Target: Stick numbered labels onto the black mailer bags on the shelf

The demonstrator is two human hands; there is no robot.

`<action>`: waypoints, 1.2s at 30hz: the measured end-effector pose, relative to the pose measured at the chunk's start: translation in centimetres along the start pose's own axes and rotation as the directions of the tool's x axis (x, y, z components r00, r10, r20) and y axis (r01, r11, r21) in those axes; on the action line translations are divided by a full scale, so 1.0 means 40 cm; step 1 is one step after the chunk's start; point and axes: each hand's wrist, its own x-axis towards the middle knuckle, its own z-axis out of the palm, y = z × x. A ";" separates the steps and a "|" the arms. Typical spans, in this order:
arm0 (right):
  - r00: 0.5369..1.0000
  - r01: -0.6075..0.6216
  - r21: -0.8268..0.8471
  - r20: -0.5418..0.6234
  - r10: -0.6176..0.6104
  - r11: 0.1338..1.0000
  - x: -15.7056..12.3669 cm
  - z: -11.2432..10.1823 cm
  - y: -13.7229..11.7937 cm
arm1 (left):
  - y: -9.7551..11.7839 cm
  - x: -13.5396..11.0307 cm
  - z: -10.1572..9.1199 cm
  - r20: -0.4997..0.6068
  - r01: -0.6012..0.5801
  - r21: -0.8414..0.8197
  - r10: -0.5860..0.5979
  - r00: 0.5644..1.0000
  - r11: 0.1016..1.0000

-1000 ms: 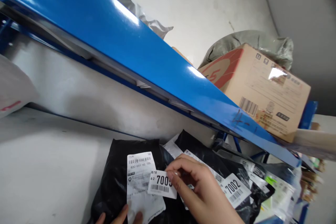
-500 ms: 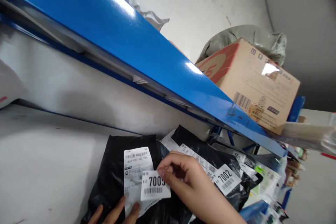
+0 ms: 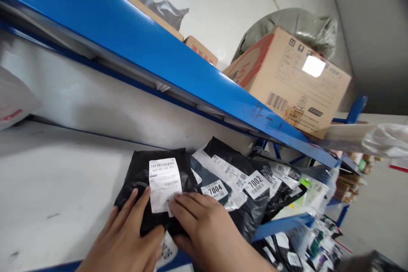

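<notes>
A black plastic mailer (image 3: 140, 170) lies on the shelf, a white shipping label (image 3: 164, 180) on its face. My left hand (image 3: 127, 233) rests on the mailer's left and near part, fingers stretched and apart, thumb towards the near edge. Across the label's lower right corner lies my right hand (image 3: 204, 221), fingertips pressed flat. Those fingers cover the small numbered sticker's place, where only a white edge shows. Just right of the mailer, another bagged parcel carries a 7004 sticker (image 3: 214, 189). Beyond it a further parcel has a 7002 sticker (image 3: 256, 183).
A blue shelf beam (image 3: 153, 55) runs diagonally overhead. Above it stand a large cardboard box (image 3: 306, 85) and a grey wrapped bundle (image 3: 296, 29). A white bag (image 3: 14, 100) sits at far left on the pale shelf board (image 3: 57, 178). More bagged parcels (image 3: 277, 246) lie lower right.
The 7005 sticker in my right fingers has gone down onto the mailer's label, under my hand. My left hand has come further over the mailer. The 7004 sticker is now visible.
</notes>
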 end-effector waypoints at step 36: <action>0.313 -0.029 0.904 0.413 0.855 -0.426 -0.868 -0.298 -0.452 | 0.945 -0.414 -0.037 0.702 0.740 -0.560 -0.261 0.663 0.373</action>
